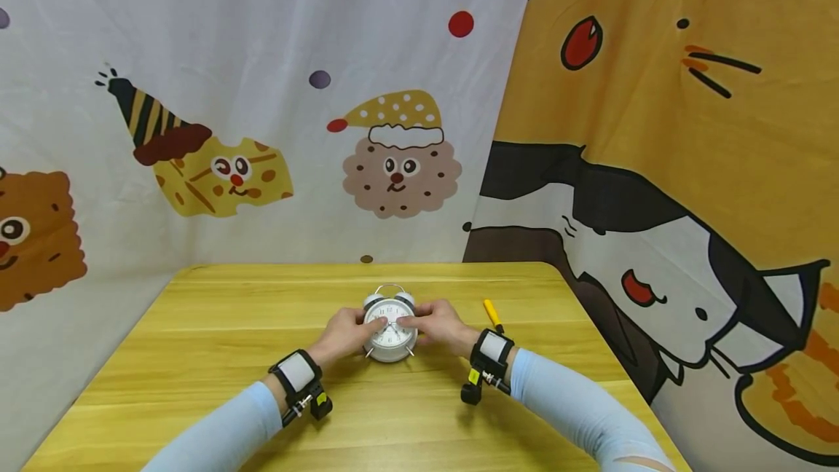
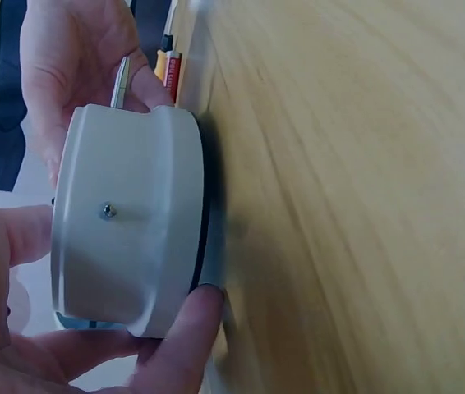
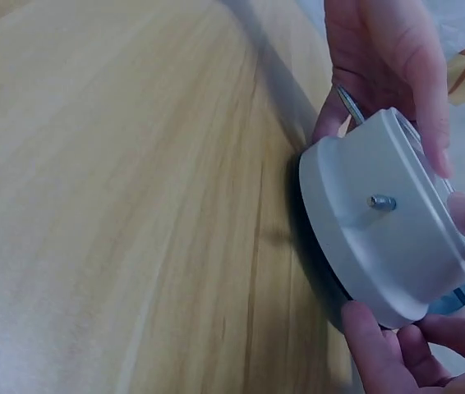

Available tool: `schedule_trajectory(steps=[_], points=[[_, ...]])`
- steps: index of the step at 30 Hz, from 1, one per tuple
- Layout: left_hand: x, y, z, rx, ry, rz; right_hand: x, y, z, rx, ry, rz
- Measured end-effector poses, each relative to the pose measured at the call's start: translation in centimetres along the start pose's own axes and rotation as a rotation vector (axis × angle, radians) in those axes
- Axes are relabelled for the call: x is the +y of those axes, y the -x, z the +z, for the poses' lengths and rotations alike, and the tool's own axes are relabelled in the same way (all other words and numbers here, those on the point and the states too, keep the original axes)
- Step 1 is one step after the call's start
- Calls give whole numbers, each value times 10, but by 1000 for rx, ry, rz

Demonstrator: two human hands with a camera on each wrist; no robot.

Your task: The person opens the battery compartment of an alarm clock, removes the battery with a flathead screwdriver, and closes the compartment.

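A white twin-bell alarm clock (image 1: 390, 349) is between both hands over the wooden table, its dial facing up toward the head camera. My left hand (image 1: 345, 331) grips its left side, thumb on the dial and fingers around the edge toward the back. On the opposite side my right hand (image 1: 443, 325) holds it the same way, its thumb also over the dial. Two thin metal legs stick out at the clock's lower edge. The left wrist view shows the white casing (image 2: 126, 222) side-on, close to the tabletop. Its back is hidden.
To the right on the wooden table (image 1: 262, 312) lies a screwdriver with a yellow handle (image 1: 492, 314), partly behind the right wrist. Beside it in the left wrist view is a red object (image 2: 172, 72) with lettering. A cartoon-printed cloth (image 1: 262, 57) hangs behind the table.
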State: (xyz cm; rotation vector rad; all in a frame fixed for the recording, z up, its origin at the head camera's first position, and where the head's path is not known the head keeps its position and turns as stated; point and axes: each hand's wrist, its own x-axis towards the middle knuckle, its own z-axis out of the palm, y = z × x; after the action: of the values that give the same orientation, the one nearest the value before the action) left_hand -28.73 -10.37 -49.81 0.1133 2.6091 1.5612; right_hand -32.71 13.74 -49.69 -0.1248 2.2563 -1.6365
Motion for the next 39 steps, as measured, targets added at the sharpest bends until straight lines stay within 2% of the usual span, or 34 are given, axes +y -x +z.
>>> schedule_trajectory(steps=[5,17,29,33,39], points=[[2,0,1,-23,-62,-5,1,-1,-1,8,0,30],[2,1,1,-38,-74,-46,2,2,0,-6,58,34],[0,2,0,-47,-97,-35,9,1,0,0,70,78],[0,4,1,-50,-102,-44,10,1,1,6,93,76],[0,3,-2,-54,-134,-13,10,1,-1,-7,125,58]])
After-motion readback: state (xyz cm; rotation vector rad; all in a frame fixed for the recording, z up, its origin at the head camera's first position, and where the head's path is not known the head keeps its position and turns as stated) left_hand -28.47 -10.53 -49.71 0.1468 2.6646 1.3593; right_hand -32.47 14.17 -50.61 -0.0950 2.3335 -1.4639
